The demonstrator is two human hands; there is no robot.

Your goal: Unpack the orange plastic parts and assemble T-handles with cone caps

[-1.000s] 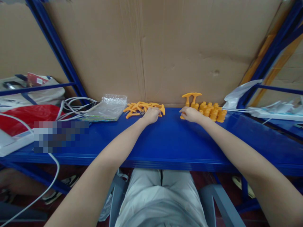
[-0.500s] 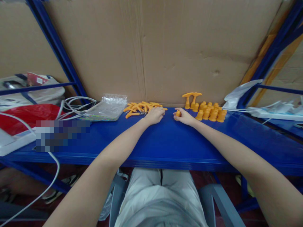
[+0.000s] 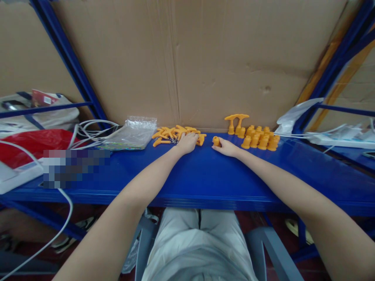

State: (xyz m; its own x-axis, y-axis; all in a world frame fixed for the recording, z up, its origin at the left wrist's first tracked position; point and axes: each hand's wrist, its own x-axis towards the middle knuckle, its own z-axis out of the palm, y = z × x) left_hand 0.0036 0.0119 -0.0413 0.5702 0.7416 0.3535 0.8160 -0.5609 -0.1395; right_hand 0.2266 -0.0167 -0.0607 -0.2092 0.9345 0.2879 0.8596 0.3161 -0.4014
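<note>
My right hand [image 3: 227, 147] pinches a small orange barrel-shaped piece [image 3: 216, 141] just above the blue shelf [image 3: 205, 175]. A cluster of similar orange barrel pieces [image 3: 259, 140] stands to its right, with two assembled T-shaped orange parts [image 3: 236, 121] behind them against the cardboard. My left hand [image 3: 186, 142] rests with curled fingers on the near edge of a pile of curved orange handle pieces [image 3: 172, 133]; its fingertips touch one of them.
A clear plastic bag [image 3: 131, 132] lies left of the pile, with white cables [image 3: 90, 130] and a red bag [image 3: 35, 142] further left. White plastic wrapping [image 3: 295, 113] and a white strip [image 3: 336, 138] sit at the right. Cardboard [image 3: 205, 58] backs the shelf.
My right hand has lifted one barrel piece out of the cluster and carried it left toward the middle. My left hand has stayed at the handle pile, shifting slightly.
</note>
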